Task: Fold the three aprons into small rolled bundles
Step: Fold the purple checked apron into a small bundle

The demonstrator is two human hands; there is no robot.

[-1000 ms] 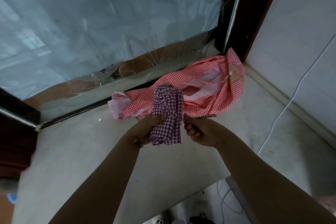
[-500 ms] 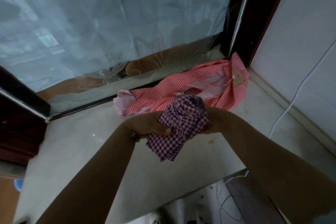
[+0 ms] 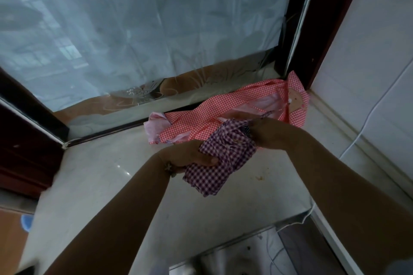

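Note:
A purple checked apron is bunched into a partly rolled bundle just above the pale stone counter. My left hand grips its left side, thumb lying across the cloth. My right hand holds the bundle's upper right end, its fingers curled into the folds. A loose flap hangs from the bundle toward me. Behind it a red checked apron with pink lining lies spread along the window sill.
A frosted glass window with a dark frame runs along the back. A white tiled wall with a thin white cable stands on the right. The counter's front edge drops to a sink below.
The purple apron went from a hanging strip pinched at its top to a bunched bundle. My right hand moved over its upper right end. The view shifted left.

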